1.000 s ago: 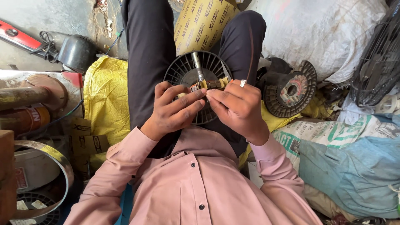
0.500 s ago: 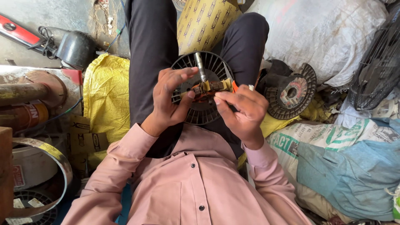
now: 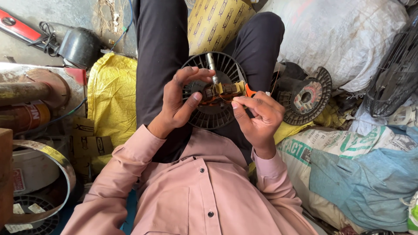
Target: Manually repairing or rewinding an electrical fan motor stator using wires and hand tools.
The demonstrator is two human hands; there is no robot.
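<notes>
Left hand (image 3: 180, 102) grips the small motor armature (image 3: 220, 91), fingers curled round it, over the black finned spool (image 3: 215, 115) on the lap. Right hand (image 3: 259, 117) pinches thin copper wire (image 3: 273, 85) at the armature's right end.

- The black fan disc (image 3: 217, 111) on your lap looks like matt moulded plastic, with a bare shiny metal shaft (image 3: 211, 65).
- The small winding (image 3: 222, 91) you hold shows glossy copper wire and dull yellow paper.
- Your shirt (image 3: 191, 191) is smooth pink cloth.
- The sacks (image 3: 344, 39) beside you are coarse woven plastic.
- The pipe (image 3: 26, 91) is rusty, rough metal.
</notes>
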